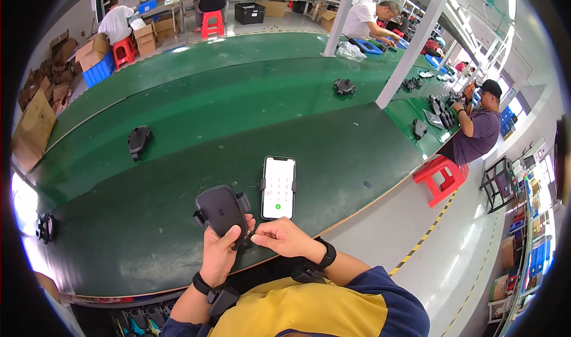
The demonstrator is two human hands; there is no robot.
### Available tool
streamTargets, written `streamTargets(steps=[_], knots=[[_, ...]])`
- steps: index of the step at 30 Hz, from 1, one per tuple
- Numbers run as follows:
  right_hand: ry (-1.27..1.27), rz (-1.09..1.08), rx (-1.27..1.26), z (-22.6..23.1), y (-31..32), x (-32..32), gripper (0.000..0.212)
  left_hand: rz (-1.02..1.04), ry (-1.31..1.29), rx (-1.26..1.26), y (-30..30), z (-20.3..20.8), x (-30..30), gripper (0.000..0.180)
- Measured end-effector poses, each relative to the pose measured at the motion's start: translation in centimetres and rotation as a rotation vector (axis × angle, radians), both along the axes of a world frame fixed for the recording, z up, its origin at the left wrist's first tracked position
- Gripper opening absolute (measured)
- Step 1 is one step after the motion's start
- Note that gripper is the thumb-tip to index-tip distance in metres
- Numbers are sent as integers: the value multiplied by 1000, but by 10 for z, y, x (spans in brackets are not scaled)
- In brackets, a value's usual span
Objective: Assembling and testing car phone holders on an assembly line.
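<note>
A black phone holder (219, 209) with side clamp arms is gripped in my left hand (218, 251), thumb across its lower face. My right hand (281, 238) is closed in a pinch at the holder's lower end; what its fingertips hold, if anything, is too small to make out. Just beyond my right hand, a phone (278, 185) with a lit keypad screen sits between the side arms of another dark holder, most of which is hidden under it.
The green worktable (333, 158) stretches across in front of me. More black holders lie on it: one at the left (139, 142), one farther back (344, 87). White posts (413, 46) rise from the table. A co-worker (482, 123) handles parts at the right, near a red stool (440, 179).
</note>
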State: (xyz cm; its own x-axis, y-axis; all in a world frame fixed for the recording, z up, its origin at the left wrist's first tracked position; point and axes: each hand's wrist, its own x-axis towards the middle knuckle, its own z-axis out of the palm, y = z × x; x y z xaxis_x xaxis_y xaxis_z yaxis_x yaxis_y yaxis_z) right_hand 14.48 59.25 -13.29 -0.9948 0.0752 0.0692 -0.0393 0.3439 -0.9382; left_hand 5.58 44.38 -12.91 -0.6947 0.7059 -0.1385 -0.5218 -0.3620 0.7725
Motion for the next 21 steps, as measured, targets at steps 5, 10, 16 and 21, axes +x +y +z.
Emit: streamTargets(steps=[5, 10, 16, 21], knots=[[-24, 11, -90, 2, 4, 4, 23, -88, 20, -35, -1, 2, -1, 34], [-9, -68, -205, -15, -5, 7, 18, 1, 158, -60, 1, 4, 4, 36], [101, -16, -204, -3, -2, 4, 21, -109, 18, -37, -2, 2, -6, 35], [-8, -114, -269, 1, -6, 8, 21, -56, -8, 72, 6, -5, 2, 34]])
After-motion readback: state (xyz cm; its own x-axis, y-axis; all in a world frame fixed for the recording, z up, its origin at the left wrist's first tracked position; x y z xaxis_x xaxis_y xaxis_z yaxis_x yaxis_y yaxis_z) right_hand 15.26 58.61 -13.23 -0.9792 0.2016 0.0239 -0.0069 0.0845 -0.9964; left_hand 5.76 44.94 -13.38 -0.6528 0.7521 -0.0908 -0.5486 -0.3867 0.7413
